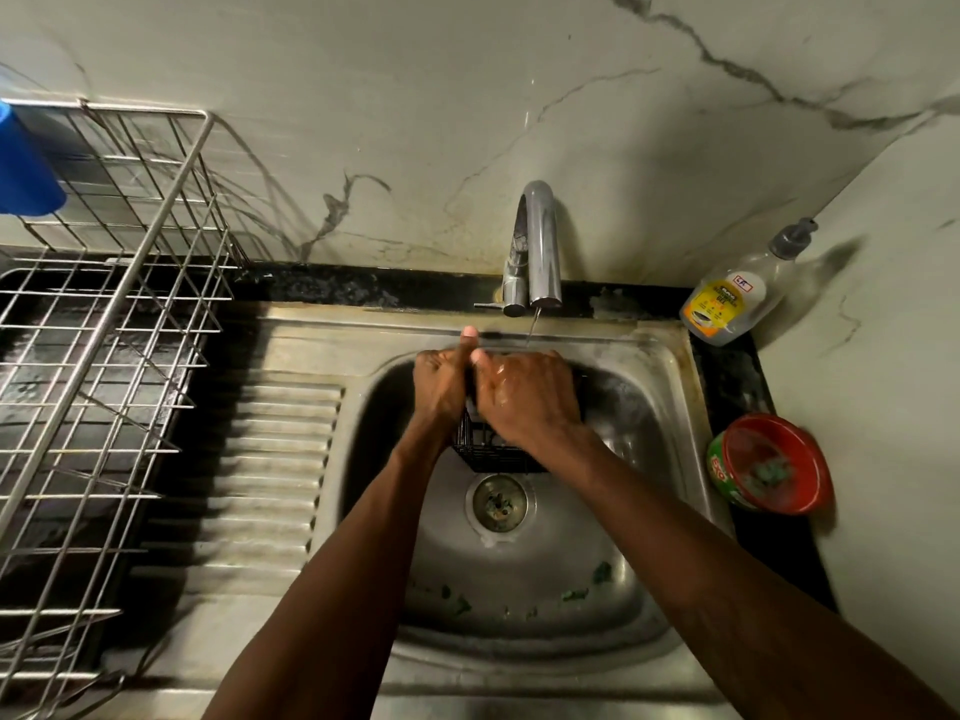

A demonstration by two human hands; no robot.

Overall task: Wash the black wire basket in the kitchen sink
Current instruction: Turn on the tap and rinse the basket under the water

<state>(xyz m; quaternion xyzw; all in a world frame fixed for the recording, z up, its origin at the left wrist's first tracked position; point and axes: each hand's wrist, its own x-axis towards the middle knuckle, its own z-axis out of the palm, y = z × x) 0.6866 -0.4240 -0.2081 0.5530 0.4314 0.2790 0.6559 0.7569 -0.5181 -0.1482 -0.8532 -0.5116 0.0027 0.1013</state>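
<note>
Over the stainless steel sink (655, 377), the left hand (442, 388) and right hand (525, 398) held the small black wire basket (492, 453), fingers curled round it, beneath the trickling chrome tap (541, 236).

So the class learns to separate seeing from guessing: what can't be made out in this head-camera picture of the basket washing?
Head view:
- Black wire basket: mostly covered by the left hand and right hand; only its near lower part shows.
- Right hand's fingertips: hidden beyond its knuckles, so any scrubber is unseen.
- Blue cup: cut off by the left edge.
- Soap bottle label: print too small to read.
</note>
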